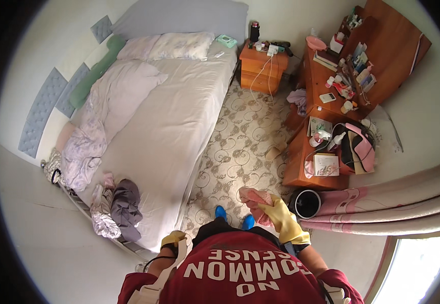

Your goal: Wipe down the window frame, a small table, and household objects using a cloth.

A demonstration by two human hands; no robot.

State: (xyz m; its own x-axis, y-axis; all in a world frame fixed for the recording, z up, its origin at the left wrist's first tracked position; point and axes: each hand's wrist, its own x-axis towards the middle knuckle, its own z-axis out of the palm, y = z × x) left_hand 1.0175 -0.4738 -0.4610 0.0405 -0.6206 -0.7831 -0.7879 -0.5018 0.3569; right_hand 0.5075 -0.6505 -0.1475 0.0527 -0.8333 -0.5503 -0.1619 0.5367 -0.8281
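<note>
My right hand (284,219), in a yellow rubber glove, is closed on a pink cloth (255,202). The cloth hangs crumpled in front of me, above the patterned floor. My left hand (174,238), also gloved in yellow, is low beside the bed's near corner, and its fingers cannot be made out. Nearest to it is the bed (166,202) with a pale sheet. Dark grey clothing (126,210) and a striped, shiny cloth (103,218) lie heaped at the bed's near end.
A rumpled quilt (123,91) and pillows (184,45) lie on the bed. The wooden nightstand (263,66) stands beyond. At right are a cluttered wooden dresser (311,91), a round black-topped bin (307,203) and pink curtains (382,205). Patterned flooring (235,142) runs between bed and dresser.
</note>
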